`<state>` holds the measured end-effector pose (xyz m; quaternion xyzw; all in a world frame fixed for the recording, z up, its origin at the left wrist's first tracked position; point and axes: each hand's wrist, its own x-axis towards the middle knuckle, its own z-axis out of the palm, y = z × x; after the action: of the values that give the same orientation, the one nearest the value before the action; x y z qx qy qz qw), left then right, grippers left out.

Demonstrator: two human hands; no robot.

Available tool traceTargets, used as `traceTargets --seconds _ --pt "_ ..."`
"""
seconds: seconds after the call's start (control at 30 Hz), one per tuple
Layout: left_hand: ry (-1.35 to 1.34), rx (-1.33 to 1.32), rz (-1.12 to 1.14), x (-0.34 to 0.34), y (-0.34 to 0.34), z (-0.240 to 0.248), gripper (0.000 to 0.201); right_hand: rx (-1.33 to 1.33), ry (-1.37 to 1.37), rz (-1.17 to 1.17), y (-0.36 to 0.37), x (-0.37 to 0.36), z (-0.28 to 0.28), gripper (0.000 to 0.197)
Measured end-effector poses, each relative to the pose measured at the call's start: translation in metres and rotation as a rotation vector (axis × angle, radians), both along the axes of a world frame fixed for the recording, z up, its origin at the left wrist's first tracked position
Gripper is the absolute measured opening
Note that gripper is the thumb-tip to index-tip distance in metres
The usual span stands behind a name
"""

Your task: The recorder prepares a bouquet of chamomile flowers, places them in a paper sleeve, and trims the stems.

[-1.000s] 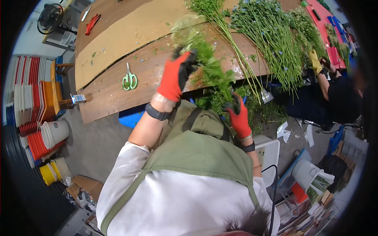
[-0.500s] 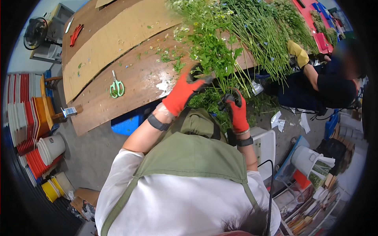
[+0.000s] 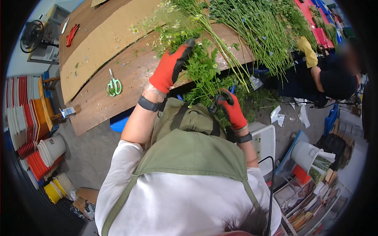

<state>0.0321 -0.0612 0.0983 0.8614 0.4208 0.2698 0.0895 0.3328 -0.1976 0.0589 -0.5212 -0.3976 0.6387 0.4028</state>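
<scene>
I wear red gloves with black palms. My right hand (image 3: pixel 229 108) is closed round the lower stems of a leafy bunch of small white flowers (image 3: pixel 202 67), held at the table's near edge. My left hand (image 3: pixel 172 65) is raised against the left side of this bunch, just below the white blossoms. Its fingers are stretched out and partly lost in foliage. The blossoms at the top are blurred. Several long green stems (image 3: pixel 226 45) lie just right of the bunch. Green-handled scissors (image 3: pixel 114 86) rest on the wooden table (image 3: pixel 138 80) to the left.
Cardboard (image 3: pixel 90 67) covers part of the table, with red gloves (image 3: pixel 72 35) beyond. Blue-flowered stems (image 3: pixel 260 39) are heaped at right, beside a co-worker's yellow-gloved hand (image 3: pixel 308 51). Cut greenery (image 3: pixel 252 100) hangs below the edge. A white stool (image 3: pixel 264 143) stands by my right arm.
My left hand has moved up and left along the bunch. The flower tops have swung left, and my right hand has shifted slightly left and down with the stems.
</scene>
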Motion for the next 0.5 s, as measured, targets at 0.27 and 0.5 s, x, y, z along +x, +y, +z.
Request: traceTargets --seconds 0.27,0.5 --pt "-0.404 -0.251 -0.098 0.029 0.002 0.017 0.055 0.659 -0.54 -0.018 0.06 -0.039 0.066 0.069" --pt "-1.37 -0.918 0.305 0.03 0.032 0.011 0.032 0.638 -0.701 0.244 0.049 -0.012 0.032 0.048"
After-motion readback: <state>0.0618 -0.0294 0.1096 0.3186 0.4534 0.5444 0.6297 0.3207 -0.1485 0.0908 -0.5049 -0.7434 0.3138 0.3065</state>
